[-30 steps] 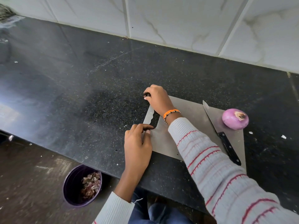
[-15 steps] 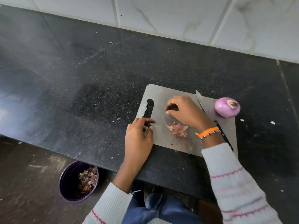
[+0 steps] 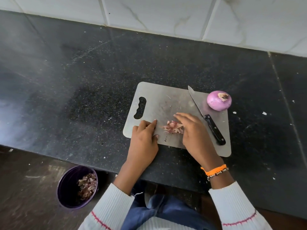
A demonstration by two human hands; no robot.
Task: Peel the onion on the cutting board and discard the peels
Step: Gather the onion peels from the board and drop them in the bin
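Black counter [image 3: 83, 80]; knife [image 3: 206, 113] beside onion [image 3: 219, 100]

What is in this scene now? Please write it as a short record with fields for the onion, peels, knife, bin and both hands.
onion: peeled, on far right corner of cutting board
peels: small pile on board, between the hands
knife: lying on board, not held
bin: purple, on floor by the counter, some peels inside
left hand: resting on board's near left edge
right hand: open, fingers against the pile
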